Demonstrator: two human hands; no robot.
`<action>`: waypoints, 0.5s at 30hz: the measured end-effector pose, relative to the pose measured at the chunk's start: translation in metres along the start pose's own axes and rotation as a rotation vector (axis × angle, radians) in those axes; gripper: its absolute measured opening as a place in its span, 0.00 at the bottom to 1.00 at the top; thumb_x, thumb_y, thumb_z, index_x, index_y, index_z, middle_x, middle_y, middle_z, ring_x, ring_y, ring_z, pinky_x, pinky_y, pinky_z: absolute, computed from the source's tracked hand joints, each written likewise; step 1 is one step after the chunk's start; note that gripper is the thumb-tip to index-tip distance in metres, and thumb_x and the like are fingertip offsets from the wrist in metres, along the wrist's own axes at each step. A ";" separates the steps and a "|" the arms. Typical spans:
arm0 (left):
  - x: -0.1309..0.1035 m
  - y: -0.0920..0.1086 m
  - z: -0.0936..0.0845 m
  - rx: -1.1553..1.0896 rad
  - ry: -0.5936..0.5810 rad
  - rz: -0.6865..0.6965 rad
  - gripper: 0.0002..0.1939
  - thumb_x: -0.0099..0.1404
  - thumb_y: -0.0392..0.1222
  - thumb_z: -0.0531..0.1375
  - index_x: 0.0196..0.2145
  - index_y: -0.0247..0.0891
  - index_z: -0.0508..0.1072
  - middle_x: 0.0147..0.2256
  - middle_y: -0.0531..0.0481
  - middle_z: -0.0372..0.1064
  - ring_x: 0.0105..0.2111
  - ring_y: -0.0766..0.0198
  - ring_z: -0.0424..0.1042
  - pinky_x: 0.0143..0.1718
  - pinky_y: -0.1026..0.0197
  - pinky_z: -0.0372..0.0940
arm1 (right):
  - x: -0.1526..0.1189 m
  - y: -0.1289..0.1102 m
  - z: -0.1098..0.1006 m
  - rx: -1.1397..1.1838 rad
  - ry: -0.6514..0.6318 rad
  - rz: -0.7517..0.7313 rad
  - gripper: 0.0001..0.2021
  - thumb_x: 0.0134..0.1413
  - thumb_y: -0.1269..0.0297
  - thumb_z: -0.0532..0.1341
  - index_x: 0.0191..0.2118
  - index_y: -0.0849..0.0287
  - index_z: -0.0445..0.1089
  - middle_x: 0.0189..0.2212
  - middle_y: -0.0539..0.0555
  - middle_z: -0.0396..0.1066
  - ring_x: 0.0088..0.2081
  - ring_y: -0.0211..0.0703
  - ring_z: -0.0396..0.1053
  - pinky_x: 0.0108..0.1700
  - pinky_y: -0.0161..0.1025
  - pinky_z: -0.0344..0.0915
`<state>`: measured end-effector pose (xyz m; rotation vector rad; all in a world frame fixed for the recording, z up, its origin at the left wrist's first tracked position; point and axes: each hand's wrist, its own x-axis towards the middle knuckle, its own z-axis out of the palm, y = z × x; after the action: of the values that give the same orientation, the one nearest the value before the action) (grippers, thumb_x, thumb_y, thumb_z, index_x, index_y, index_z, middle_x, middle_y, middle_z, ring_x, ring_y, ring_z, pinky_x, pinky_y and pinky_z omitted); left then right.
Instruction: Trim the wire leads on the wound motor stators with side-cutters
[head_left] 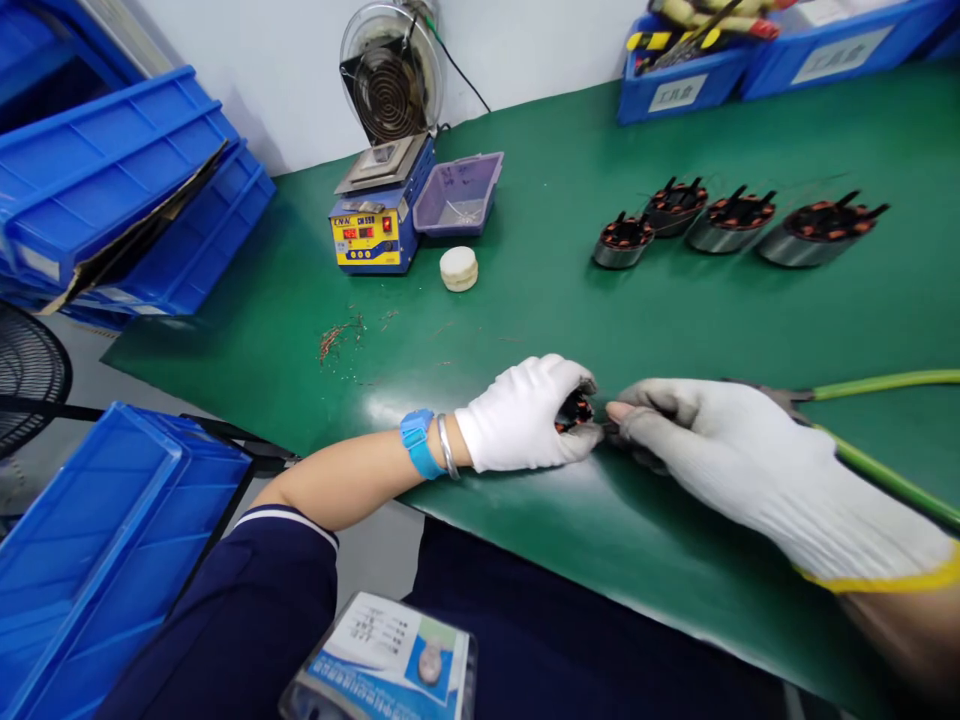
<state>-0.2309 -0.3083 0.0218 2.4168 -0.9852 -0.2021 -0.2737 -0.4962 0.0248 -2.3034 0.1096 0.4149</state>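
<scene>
My left hand [525, 415], in a white glove, is wrapped round a small motor stator [575, 410] with black insulation and copper windings. Most of that stator is hidden by the glove. Close to its right side, my right hand [712, 440] has its gloved thumb and fingers pinched together; a bare thumb tip shows. What lies in this pinch is too small and dark to make out. Green-handled pliers [885, 383] lie on the table just behind my right hand, partly covered by it. Several more stators [729, 222] stand in a group further back on the right.
A blue and yellow solder pot [371, 235] stands at the back left beside a purple tray [457, 205] and a round white pad [458, 269]. Copper wire scraps [332, 340] lie in front. Blue tool bins [675, 97] line the back right; blue crates [112, 170] stand left.
</scene>
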 end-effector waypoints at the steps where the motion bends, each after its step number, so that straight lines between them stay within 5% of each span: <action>1: -0.001 0.001 -0.002 -0.003 -0.003 0.011 0.18 0.61 0.44 0.60 0.48 0.37 0.70 0.46 0.42 0.72 0.46 0.53 0.72 0.52 0.50 0.69 | -0.001 0.002 -0.001 0.038 -0.018 0.037 0.23 0.46 0.37 0.52 0.24 0.52 0.66 0.18 0.53 0.67 0.22 0.45 0.63 0.27 0.43 0.56; 10: -0.001 0.001 -0.002 -0.023 0.016 0.097 0.11 0.57 0.42 0.60 0.38 0.37 0.73 0.37 0.46 0.72 0.37 0.57 0.71 0.45 0.54 0.70 | -0.002 0.000 -0.012 0.413 -0.110 0.215 0.23 0.31 0.39 0.65 0.24 0.56 0.69 0.20 0.56 0.69 0.20 0.38 0.61 0.23 0.37 0.60; 15: 0.002 -0.005 0.008 -0.099 0.043 0.162 0.09 0.58 0.41 0.59 0.36 0.37 0.74 0.36 0.46 0.73 0.35 0.59 0.72 0.43 0.56 0.69 | 0.002 0.016 -0.013 0.288 -0.256 0.157 0.26 0.37 0.34 0.64 0.22 0.55 0.70 0.20 0.55 0.69 0.20 0.39 0.62 0.22 0.37 0.60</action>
<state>-0.2291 -0.3097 0.0128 2.2302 -1.1189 -0.1373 -0.2716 -0.5168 0.0215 -1.9480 0.2098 0.7215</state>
